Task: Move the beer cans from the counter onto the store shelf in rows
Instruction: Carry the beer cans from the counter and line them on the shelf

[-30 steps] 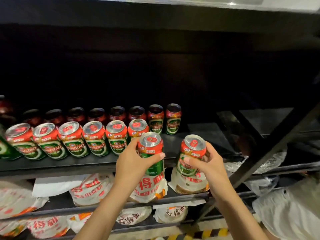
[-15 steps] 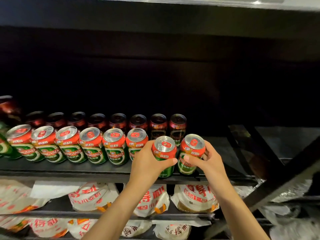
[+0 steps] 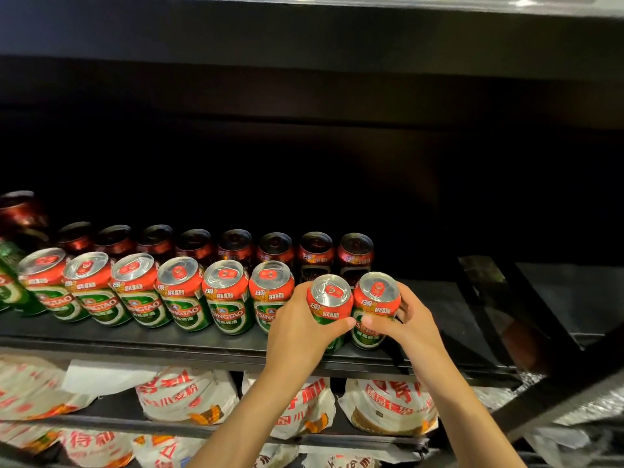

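Both cans now down on the shelf (image 3: 169, 344), at the right end of the front row. A second ago held in the air below shelf level, in front of the bags; half a second ago just reaching the shelf edge. Now seated side by side, touching or nearly so.

Left hand (image 3: 300, 327) wrapped round the left can (image 3: 329, 298), thumb across its front, fingers hidden behind. Right hand (image 3: 405, 320) wrapped round the right can (image 3: 375, 298), thumb on the label, fingers curled round the far side. Both grips closed, neither released yet.

Left can just beside the last can of the front row (image 3: 270, 292); small gap hidden by the left hand, contact not clear. Both new cans a little nearer the shelf lip than the row's line, as far as can be judged through the wide lens.

Front row (image 3: 152, 292) thus grown by two, now matching the back row (image 3: 236, 244) in reach: back row's last can (image 3: 355, 251) straight behind the right can.

Meaning for the task: this pair placed, or close to it. Likely remaining: a short push back into line, then letting go. Bare shelf to the right, room for more. Surface with the remaining cans out of view; number left unknown.

Below: white bags (image 3: 189, 393) with red print on the lower shelves, untouched.
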A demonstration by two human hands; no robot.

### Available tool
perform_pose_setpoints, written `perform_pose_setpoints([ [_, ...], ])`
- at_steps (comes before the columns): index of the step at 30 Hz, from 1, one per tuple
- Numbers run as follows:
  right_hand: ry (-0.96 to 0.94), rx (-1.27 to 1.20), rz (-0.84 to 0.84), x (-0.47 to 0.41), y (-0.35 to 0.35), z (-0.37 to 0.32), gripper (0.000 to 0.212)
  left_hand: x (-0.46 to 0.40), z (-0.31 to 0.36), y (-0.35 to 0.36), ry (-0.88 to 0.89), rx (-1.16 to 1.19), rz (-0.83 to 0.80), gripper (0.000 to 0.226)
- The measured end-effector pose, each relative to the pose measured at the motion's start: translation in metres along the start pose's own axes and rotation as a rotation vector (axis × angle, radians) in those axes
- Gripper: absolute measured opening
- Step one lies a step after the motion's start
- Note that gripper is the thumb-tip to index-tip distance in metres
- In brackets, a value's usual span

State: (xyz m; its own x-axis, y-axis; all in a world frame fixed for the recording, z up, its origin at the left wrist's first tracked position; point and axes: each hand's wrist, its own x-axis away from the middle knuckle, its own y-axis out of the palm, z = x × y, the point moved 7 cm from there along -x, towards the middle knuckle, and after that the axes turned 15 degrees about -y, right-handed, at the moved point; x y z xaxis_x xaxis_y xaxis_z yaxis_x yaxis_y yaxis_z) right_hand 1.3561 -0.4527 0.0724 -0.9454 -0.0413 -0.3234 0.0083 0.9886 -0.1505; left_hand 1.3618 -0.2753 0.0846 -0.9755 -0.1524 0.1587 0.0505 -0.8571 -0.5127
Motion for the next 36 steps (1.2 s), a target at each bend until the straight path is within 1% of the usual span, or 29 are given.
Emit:
perform_pose_setpoints([
  [4,0.013,-0.001,-0.047,-0.001,0.000,0.005,0.062,-0.002,0.001,0.003,0.032,-0.004,-0.056,0.070],
  [8,0.032,0.000,-0.051,0.001,-0.001,0.009,0.064,-0.001,0.004,0.007,0.070,-0.018,-0.096,0.074],
  [11,0.034,-0.003,-0.042,0.002,-0.001,0.014,0.068,0.005,0.013,-0.001,0.088,-0.048,-0.036,0.078],
  [14,0.038,-0.012,-0.039,0.002,-0.002,0.016,0.068,0.008,0.032,-0.012,0.160,-0.250,0.078,0.060],
  [17,0.035,0.001,-0.035,0.002,-0.002,0.018,0.069,0.004,0.044,-0.014,0.180,-0.418,0.096,0.053],
  [22,0.028,-0.025,-0.020,0.003,-0.001,0.017,0.072,0.000,0.051,-0.015,0.203,-0.457,0.022,0.046],
  [25,0.011,-0.049,-0.016,0.000,-0.001,0.015,0.072,-0.001,0.059,-0.013,0.234,-0.454,-0.084,0.043],
  [29,0.001,-0.076,-0.005,-0.002,-0.003,0.014,0.072,-0.002,0.064,-0.007,0.233,-0.439,-0.247,0.040],
  [32,0.003,-0.081,-0.015,-0.003,-0.003,0.014,0.071,-0.004,0.065,-0.004,0.240,-0.445,-0.296,0.043],
  [33,0.005,-0.082,-0.018,-0.003,-0.003,0.015,0.069,-0.005,0.065,-0.003,0.253,-0.460,-0.294,0.048],
  [36,0.004,-0.068,-0.019,-0.003,-0.004,0.017,0.066,-0.006,0.063,-0.006,0.291,-0.546,-0.209,0.076],
])
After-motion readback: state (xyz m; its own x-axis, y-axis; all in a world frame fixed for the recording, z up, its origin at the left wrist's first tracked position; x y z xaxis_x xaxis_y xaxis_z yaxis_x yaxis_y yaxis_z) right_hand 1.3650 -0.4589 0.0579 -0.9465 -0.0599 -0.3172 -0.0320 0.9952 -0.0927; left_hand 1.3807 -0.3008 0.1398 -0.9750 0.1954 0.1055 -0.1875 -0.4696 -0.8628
